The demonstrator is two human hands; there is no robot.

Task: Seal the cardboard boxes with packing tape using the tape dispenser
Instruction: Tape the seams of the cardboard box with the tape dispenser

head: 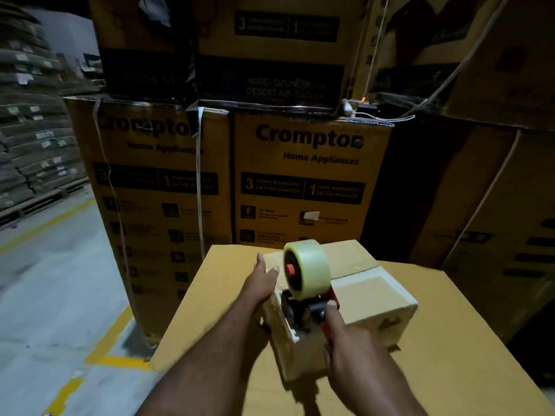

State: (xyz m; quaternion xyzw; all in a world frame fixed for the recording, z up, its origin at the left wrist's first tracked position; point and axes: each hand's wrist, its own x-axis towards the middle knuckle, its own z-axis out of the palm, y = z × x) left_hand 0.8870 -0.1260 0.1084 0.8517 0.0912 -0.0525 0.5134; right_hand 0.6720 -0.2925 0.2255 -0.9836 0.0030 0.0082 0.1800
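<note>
Head view: one small box (371,298); one tape dispenser (306,274) gripped by right hand (348,340); left hand (262,280) flat on box.

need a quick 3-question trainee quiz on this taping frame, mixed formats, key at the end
1. True or false: the right hand grips the dispenser.
2. The left hand is: A) lying flat on the small box; B) pulling tape off the roll; C) resting on the floor.
3. Fill in: the big boxes behind read ____ Home Appliances.

Key: 1 true; 2 A; 3 Crompton.
</note>
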